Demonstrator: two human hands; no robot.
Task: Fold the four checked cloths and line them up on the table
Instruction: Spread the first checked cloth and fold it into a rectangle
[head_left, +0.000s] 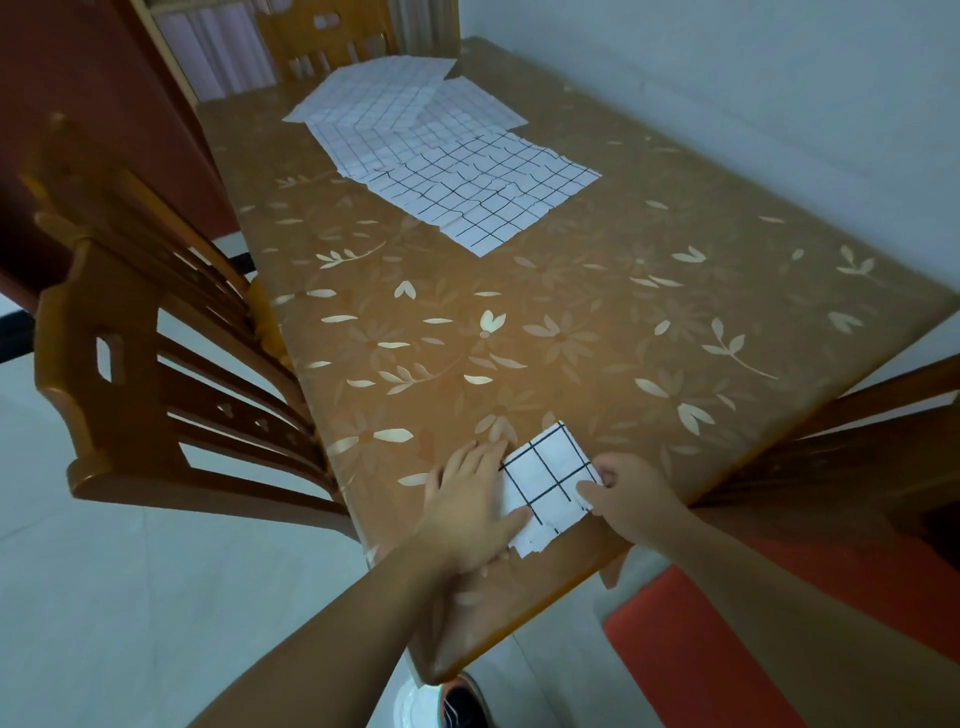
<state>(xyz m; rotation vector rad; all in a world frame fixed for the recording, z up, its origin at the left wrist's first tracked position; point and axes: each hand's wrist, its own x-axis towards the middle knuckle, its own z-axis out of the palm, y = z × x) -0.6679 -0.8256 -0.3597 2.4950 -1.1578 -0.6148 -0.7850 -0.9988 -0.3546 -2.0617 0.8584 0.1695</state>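
Observation:
A small folded white cloth with black checks (548, 480) lies near the table's front edge. My left hand (470, 499) rests flat along its left side, thumb on the cloth's lower left corner. My right hand (626, 493) pinches its right edge with thumb and fingers. Three unfolded checked cloths lie spread and overlapping at the far end of the table: the nearest (488, 189), one behind it to the left (371, 104), and one at the back right (472, 106).
The table (597, 322) carries an orange-brown cover with a leaf pattern. Wooden chairs stand along the left side (156, 364), at the far end (322, 41) and at the right (857, 441). A white wall runs along the right. A shoe (460, 701) shows below the table edge.

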